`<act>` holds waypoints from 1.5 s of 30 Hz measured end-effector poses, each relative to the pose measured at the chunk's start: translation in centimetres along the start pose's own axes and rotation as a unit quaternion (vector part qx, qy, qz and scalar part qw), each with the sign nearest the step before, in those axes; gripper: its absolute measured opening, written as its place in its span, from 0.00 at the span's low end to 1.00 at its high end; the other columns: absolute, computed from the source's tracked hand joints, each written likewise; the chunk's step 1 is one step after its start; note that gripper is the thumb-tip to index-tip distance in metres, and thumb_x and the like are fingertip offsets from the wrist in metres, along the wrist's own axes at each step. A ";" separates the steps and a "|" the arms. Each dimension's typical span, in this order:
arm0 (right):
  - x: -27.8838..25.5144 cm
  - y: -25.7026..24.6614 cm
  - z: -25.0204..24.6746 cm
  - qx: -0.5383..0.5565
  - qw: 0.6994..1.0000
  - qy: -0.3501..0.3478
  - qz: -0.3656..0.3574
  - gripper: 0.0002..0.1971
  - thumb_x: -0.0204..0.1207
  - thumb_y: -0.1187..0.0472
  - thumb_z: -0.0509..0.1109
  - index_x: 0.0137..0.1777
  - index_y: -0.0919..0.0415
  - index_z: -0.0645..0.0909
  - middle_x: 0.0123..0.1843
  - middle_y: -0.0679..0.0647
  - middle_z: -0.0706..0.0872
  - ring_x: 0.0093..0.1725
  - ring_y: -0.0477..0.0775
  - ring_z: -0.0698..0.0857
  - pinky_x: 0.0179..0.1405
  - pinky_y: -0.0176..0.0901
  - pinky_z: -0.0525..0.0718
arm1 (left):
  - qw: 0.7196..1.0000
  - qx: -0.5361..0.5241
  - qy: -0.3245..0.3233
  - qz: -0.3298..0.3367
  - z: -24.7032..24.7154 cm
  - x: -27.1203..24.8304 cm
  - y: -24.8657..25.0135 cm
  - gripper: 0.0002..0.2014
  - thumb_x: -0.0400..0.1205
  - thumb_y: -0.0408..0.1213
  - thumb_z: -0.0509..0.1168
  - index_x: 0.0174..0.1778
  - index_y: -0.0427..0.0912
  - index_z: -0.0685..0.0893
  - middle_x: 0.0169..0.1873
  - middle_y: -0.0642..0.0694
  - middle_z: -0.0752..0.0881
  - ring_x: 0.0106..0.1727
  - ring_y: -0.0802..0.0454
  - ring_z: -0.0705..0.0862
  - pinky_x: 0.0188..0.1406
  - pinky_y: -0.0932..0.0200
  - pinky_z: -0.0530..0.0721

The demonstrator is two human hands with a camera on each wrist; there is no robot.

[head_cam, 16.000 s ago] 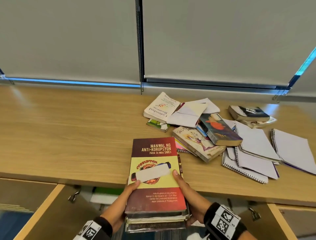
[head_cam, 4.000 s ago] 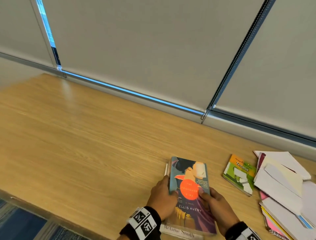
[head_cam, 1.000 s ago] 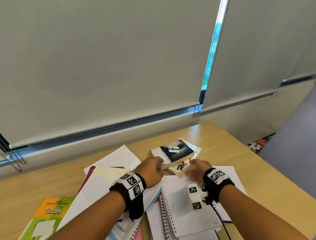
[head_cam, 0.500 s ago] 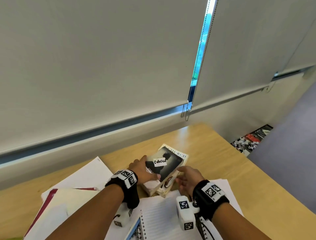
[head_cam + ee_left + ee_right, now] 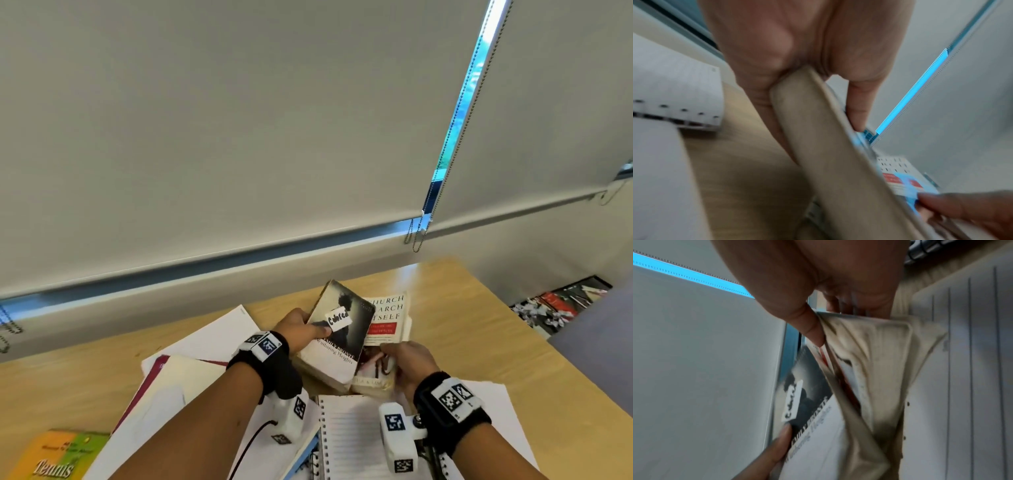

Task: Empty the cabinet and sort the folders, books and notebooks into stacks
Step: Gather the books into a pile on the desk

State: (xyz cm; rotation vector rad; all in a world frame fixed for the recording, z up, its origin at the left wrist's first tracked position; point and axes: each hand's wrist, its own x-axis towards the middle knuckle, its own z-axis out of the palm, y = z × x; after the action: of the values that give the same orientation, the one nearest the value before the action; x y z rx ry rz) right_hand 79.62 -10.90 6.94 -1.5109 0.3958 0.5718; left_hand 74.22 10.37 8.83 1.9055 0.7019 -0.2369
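Grey roller blinds (image 5: 239, 120) covered the windows behind a pale wooden worktop (image 5: 455, 308), with a bright gap between two blinds. We found loose papers (image 5: 209, 339), a spiral notebook (image 5: 346, 431) and a green-and-orange Tennis booklet (image 5: 58, 455) lying on it. Our left hand (image 5: 298, 327) gripped the dark Wuthering Heights paperback (image 5: 342, 335), thumb on its cover, tilted above a pale worn book (image 5: 387, 325) that our right hand (image 5: 407, 363) pinched at its near corner.
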 end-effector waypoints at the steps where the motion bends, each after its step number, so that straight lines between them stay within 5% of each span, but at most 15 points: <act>1: -0.3 -0.4 -0.3 0.000 1.000 0.016 -0.017 0.11 0.75 0.75 0.68 0.57 0.73 0.80 0.45 0.70 0.89 0.42 0.66 0.89 0.51 0.61 0.87 | 1.000 -0.006 0.017 -0.004 -0.1 -0.1 -0.3 0.23 0.77 0.44 0.74 0.62 0.39 0.76 0.52 0.45 0.85 0.49 0.47 0.84 0.40 0.60 0.79; 6: -3.3 -2.9 -2.3 0.010 0.993 0.056 -0.102 0.18 0.74 0.74 0.71 0.63 0.73 0.75 0.53 0.72 0.87 0.47 0.68 0.89 0.53 0.63 0.87 | 0.995 0.084 0.048 -0.022 -0.6 -1.9 -1.1 0.28 0.79 0.40 0.69 0.74 0.38 0.69 0.66 0.39 0.80 0.63 0.40 0.81 0.62 0.52 0.81; 10: -8.2 -4.5 -3.0 0.045 0.985 0.024 -0.164 0.19 0.73 0.74 0.72 0.63 0.65 0.74 0.53 0.71 0.88 0.42 0.64 0.89 0.48 0.59 0.87 | 0.980 0.148 0.117 0.070 -0.8 -5.8 -0.1 0.33 0.80 0.48 0.67 0.80 0.46 0.66 0.76 0.40 0.69 0.76 0.39 0.71 0.75 0.49 0.71; 13: -13.1 -4.7 -1.7 0.074 0.975 -0.060 -0.201 0.18 0.73 0.74 0.72 0.59 0.60 0.74 0.44 0.65 0.92 0.35 0.59 0.91 0.35 0.50 0.90 | 0.992 -0.069 0.007 0.104 -1.0 -10.7 1.2 0.26 0.81 0.55 0.66 0.71 0.45 0.79 0.68 0.46 0.83 0.67 0.47 0.82 0.72 0.53 0.76; 15: -16.2 -3.9 0.1 0.076 0.967 -0.124 -0.207 0.19 0.73 0.74 0.71 0.59 0.56 0.75 0.43 0.62 0.92 0.35 0.58 0.92 0.32 0.48 0.90 | 0.967 -0.216 -0.083 0.103 -1.5 -14.5 0.9 0.20 0.81 0.51 0.67 0.65 0.44 0.85 0.60 0.44 0.88 0.59 0.48 0.86 0.67 0.53 0.80; 18: -19.7 -1.2 3.1 0.037 0.963 -0.157 -0.216 0.23 0.72 0.74 0.72 0.64 0.55 0.76 0.49 0.62 0.92 0.40 0.57 0.92 0.39 0.49 0.89 | 0.935 -0.324 -0.048 0.137 -3.6 -19.7 -1.7 0.14 0.84 0.35 0.66 0.66 0.40 0.83 0.60 0.41 0.88 0.56 0.45 0.86 0.56 0.56 0.86; 21: -22.9 2.1 6.3 0.019 0.963 -0.184 -0.196 0.21 0.73 0.67 0.74 0.65 0.55 0.77 0.55 0.61 0.90 0.49 0.58 0.91 0.45 0.49 0.84 | 0.935 -0.314 0.017 0.162 -6.6 -24.8 -6.5 0.14 0.83 0.31 0.65 0.65 0.41 0.82 0.58 0.42 0.89 0.57 0.47 0.87 0.61 0.49 0.83; 23: -25.4 4.8 8.8 0.014 0.961 -0.234 -0.149 0.20 0.72 0.63 0.73 0.64 0.55 0.79 0.54 0.59 0.91 0.52 0.58 0.91 0.48 0.51 0.84 | 0.935 -0.317 0.052 0.152 -8.7 -28.5 -10.1 0.13 0.83 0.30 0.65 0.64 0.43 0.82 0.55 0.46 0.90 0.54 0.49 0.88 0.55 0.53 0.85; 28: -32.2 12.4 15.3 -0.107 0.928 -0.339 -0.111 0.15 0.74 0.60 0.72 0.61 0.58 0.83 0.50 0.58 0.92 0.53 0.62 0.90 0.61 0.60 0.82 | 0.946 -0.268 0.147 0.106 -14.6 -37.2 -19.8 0.13 0.83 0.34 0.67 0.63 0.50 0.80 0.54 0.51 0.91 0.57 0.50 0.88 0.61 0.50 0.84; 30: -35.3 15.5 18.2 -0.159 0.911 -0.359 -0.123 0.15 0.74 0.61 0.73 0.60 0.56 0.83 0.50 0.56 0.93 0.51 0.59 0.91 0.59 0.59 0.84 | 0.954 -0.224 0.180 0.081 -17.0 -40.2 -23.9 0.12 0.84 0.37 0.66 0.63 0.52 0.79 0.53 0.54 0.91 0.56 0.52 0.88 0.63 0.44 0.84; 33: -38.9 19.4 22.0 -0.208 0.894 -0.363 -0.159 0.13 0.75 0.68 0.73 0.58 0.55 0.85 0.49 0.49 0.93 0.51 0.49 0.91 0.50 0.38 0.86 | 0.966 -0.144 0.208 0.048 -19.9 -44.1 -29.2 0.11 0.84 0.42 0.65 0.61 0.57 0.78 0.52 0.61 0.90 0.55 0.60 0.87 0.62 0.50 0.84; 35: -40.7 21.9 23.9 -0.255 0.880 -0.354 -0.187 0.14 0.74 0.69 0.74 0.55 0.50 0.85 0.46 0.45 0.93 0.49 0.45 0.91 0.48 0.32 0.85 | 0.969 -0.101 0.222 0.046 -21.1 -45.9 -31.9 0.10 0.84 0.42 0.64 0.60 0.60 0.79 0.51 0.64 0.90 0.53 0.68 0.86 0.59 0.63 0.83; 37: -42.3 24.0 25.6 -0.300 0.869 -0.338 -0.203 0.14 0.74 0.65 0.75 0.53 0.45 0.86 0.42 0.45 0.93 0.47 0.41 0.90 0.49 0.30 0.84 | 0.967 -0.079 0.239 0.035 -22.2 -47.4 -34.0 0.11 0.85 0.38 0.63 0.57 0.63 0.79 0.47 0.61 0.90 0.48 0.71 0.86 0.43 0.78 0.80; 41: -44.4 26.4 27.1 -0.339 0.869 -0.295 -0.208 0.13 0.73 0.64 0.76 0.52 0.44 0.85 0.36 0.39 0.91 0.38 0.32 0.87 0.34 0.20 0.76 | 0.968 -0.031 0.249 0.019 -22.9 -48.6 -37.0 0.12 0.83 0.41 0.64 0.59 0.62 0.80 0.53 0.57 0.84 0.48 0.64 0.85 0.47 0.73 0.81; 45: -45.2 27.3 27.7 -0.393 0.847 -0.272 -0.233 0.15 0.74 0.59 0.75 0.57 0.40 0.83 0.41 0.40 0.90 0.43 0.33 0.86 0.35 0.21 0.75 | 0.966 -0.027 0.257 -0.004 -23.3 -48.7 -38.2 0.11 0.82 0.40 0.66 0.60 0.57 0.80 0.53 0.53 0.79 0.45 0.63 0.83 0.31 0.77 0.78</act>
State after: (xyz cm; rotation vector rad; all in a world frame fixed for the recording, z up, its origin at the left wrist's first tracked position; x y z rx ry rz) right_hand 24.38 11.03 11.88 -2.0246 -0.7295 0.7791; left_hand 9.68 24.29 12.09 1.9239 1.0458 0.2825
